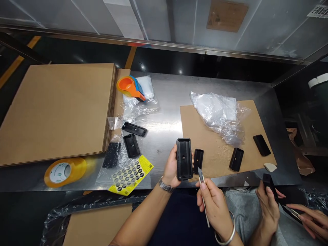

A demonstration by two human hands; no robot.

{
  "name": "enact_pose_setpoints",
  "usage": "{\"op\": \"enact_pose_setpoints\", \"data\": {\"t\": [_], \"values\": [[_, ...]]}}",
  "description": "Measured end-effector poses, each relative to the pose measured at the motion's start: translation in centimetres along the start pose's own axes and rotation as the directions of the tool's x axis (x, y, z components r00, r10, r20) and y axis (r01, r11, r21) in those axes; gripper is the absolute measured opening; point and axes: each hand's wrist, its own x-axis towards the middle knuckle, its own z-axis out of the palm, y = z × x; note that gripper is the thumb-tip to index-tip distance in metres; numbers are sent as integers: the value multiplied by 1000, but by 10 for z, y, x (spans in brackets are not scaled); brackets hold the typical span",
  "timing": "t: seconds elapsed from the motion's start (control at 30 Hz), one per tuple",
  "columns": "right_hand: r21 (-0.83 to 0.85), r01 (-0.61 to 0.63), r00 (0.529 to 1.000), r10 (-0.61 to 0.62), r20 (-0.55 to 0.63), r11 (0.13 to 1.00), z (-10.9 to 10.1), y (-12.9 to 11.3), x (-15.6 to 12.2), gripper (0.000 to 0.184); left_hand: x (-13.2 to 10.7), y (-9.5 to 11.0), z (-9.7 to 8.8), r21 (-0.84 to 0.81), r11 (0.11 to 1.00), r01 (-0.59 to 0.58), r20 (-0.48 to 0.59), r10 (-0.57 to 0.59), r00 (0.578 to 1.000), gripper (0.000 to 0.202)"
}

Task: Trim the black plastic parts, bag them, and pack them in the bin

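My left hand (171, 168) is wrapped round a black plastic tray-like part (183, 159), held upright with its hollow side and small centre hole facing me. In my right hand (212, 201) is a slim utility knife (203, 194), its blade tip pointing up, just below and right of the part and apart from it. Behind lies a similar smaller-looking black part (198, 160) on a cardboard sheet (191, 123). Farther right on that sheet are another black part (236, 159) and one (261, 145) near the sheet's right edge.
Stacked cardboard (58, 109) fills the left. Nearby lie an orange tape dispenser (130, 87), a tape roll (60, 172), a yellow sticker sheet (130, 174), black parts (131, 146) and clear plastic bags (215, 109). At right, a co-worker's hands (269, 205) hold a black part and a knife.
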Motion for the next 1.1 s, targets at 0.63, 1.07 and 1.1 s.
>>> {"op": "enact_pose_setpoints", "data": {"t": [0.63,1.07,1.1], "values": [[-334,-52,985,104,138,941,20,-13,-17,46,-8,-6,3,-59,972,-225,-38,223,974,52],[-258,-104,969,156,191,961,21,-13,-16,45,-11,-8,1,-11,960,-280,-47,280,959,53],[-250,-106,969,156,191,962,21,-12,-16,45,-12,-9,2,-4,957,-291,-57,291,955,52]]}}
